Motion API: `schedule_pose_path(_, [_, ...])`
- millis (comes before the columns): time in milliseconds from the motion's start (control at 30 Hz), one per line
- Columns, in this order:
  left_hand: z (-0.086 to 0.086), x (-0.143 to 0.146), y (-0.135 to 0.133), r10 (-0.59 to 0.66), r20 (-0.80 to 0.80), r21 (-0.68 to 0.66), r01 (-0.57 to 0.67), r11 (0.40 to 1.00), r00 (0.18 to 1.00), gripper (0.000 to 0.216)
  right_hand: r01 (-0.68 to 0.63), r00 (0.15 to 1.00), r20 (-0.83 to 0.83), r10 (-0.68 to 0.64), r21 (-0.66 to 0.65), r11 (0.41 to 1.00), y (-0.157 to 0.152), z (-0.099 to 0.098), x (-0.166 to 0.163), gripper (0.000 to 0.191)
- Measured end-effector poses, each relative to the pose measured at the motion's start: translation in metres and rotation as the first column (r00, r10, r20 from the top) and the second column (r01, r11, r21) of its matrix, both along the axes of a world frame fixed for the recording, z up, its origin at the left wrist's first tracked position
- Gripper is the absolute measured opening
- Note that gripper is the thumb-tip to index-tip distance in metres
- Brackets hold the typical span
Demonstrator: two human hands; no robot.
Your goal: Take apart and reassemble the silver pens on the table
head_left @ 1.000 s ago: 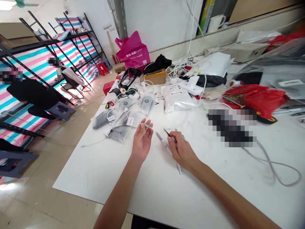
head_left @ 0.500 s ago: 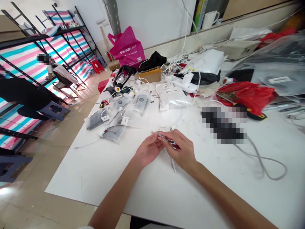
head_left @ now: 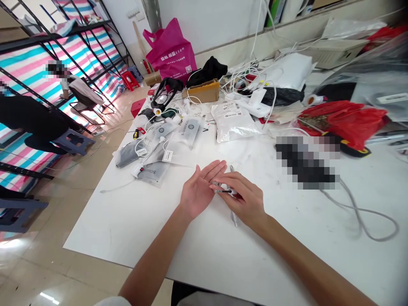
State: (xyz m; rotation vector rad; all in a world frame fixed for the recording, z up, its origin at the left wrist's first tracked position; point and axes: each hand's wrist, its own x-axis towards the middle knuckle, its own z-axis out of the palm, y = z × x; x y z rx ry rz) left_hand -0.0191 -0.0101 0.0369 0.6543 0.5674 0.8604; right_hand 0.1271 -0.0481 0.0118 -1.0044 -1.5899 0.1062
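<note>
My left hand (head_left: 199,189) lies palm up over the white table (head_left: 223,255), fingers stretched out and holding nothing. My right hand (head_left: 244,197) is closed round several thin silvery pen-like tools (head_left: 223,191). Their tips point into my left palm, and one end sticks out below my hand. Another tip shows just above my right hand.
Grey plastic pouches (head_left: 183,136) and white cables lie to the far left. A white packet (head_left: 232,123), a cardboard box (head_left: 204,91), a red bag (head_left: 347,121) and a grey cable (head_left: 363,212) crowd the far side and the right. A pink bag (head_left: 170,51) stands behind. People sit at left.
My left hand held a small silvery piece a second ago; the hands met, and now the left palm is open while the right hand holds the tools against it.
</note>
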Motion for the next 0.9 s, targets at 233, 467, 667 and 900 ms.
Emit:
schedule_pose_path(233, [0.0009,0.0002,-0.0021,-0.036,0.009,-0.009,0.036,0.999,0.999,0.053,0.016,0.999,0.045,-0.017,0.036,0.999,0.0002,-0.0081,0.0018,0.028])
schedule_pose_path(467, [0.0005,-0.001,-0.002,-0.061,0.01,-0.001,0.061,0.998,0.998,0.056,0.016,0.998,0.056,-0.02,0.067,0.998,0.0001,-0.005,0.0019,0.027])
schedule_pose_path(667, [0.0004,-0.0001,-0.0037,-0.063,-0.007,-0.023,0.063,0.998,0.998,0.056,0.034,0.998,0.056,-0.036,0.04,0.999,0.0008,-0.0044,0.0013,0.021])
schedule_pose_path(900, [0.0003,0.0,-0.0019,-0.046,-0.037,0.007,0.047,0.999,0.998,0.056,0.058,0.996,0.059,-0.06,0.04,0.997,0.0022,-0.0108,0.0022,0.019])
